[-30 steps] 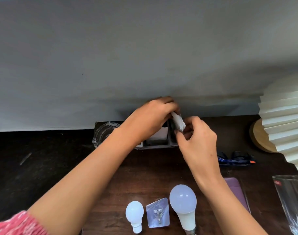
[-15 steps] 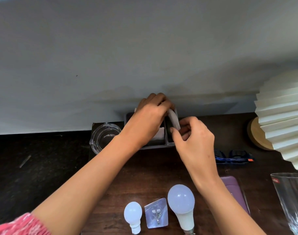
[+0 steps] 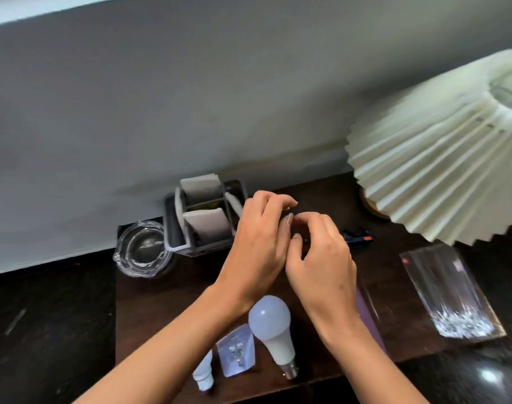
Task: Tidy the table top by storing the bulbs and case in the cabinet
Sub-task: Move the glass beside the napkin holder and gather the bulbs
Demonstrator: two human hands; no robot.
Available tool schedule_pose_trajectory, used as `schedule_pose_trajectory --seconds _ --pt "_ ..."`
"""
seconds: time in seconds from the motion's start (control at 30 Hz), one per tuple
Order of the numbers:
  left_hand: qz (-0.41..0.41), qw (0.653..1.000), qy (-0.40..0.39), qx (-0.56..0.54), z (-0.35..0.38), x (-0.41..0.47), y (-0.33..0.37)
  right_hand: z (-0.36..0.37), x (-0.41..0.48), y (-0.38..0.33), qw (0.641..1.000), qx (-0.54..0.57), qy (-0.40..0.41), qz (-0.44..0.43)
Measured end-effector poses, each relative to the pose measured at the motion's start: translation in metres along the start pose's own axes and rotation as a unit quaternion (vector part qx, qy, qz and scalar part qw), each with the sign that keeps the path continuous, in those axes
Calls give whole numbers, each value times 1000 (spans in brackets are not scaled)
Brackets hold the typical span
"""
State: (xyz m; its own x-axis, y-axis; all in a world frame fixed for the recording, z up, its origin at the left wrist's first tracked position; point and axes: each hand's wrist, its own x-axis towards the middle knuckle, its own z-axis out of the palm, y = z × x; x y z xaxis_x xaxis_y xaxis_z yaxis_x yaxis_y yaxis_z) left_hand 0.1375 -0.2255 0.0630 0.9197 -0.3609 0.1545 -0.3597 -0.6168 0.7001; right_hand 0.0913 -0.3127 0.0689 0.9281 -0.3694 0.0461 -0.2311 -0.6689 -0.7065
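A large white bulb (image 3: 271, 325) lies on the dark wooden table near the front edge, just below my wrists. To its left a small white bulb (image 3: 203, 371) shows only partly under my left forearm. A purple case (image 3: 365, 313) lies mostly hidden beneath my right forearm. My left hand (image 3: 257, 249) and my right hand (image 3: 322, 258) hover side by side above the table, just right of a grey organizer (image 3: 176, 237). Their fingers are loosely curled, the tips almost touching, and I see nothing held in them.
The organizer holds white cards (image 3: 208, 225) and stands against the wall. A glass ashtray (image 3: 142, 252) sits to its left. A clear packet (image 3: 236, 352) lies between the bulbs. At the right are a pleated lampshade (image 3: 441, 158), a glass tumbler (image 3: 450, 290) and blue glasses (image 3: 358, 236).
Both hands let go of the white piece, which now stands in the organizer's right slot, and drew back toward me and to the right. The view has shifted right.
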Motion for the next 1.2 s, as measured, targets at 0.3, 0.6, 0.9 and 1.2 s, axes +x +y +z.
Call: schedule_pose_trajectory --seconds 0.3,0.6,0.9,1.2 --pt "-8 992 -109 -63 83 -23 59 -57 -31 74 994 -23 86 65" --pt "-205 940 -207 -178 160 -34 103 -110 -31 152 971 -94 173 137" --pt "-329 904 -154 -227 196 -30 106 -113 -12 199 968 7 -79 238" --pt "-298 915 -146 -229 189 -33 104 -103 -19 196 975 28 -65 211"
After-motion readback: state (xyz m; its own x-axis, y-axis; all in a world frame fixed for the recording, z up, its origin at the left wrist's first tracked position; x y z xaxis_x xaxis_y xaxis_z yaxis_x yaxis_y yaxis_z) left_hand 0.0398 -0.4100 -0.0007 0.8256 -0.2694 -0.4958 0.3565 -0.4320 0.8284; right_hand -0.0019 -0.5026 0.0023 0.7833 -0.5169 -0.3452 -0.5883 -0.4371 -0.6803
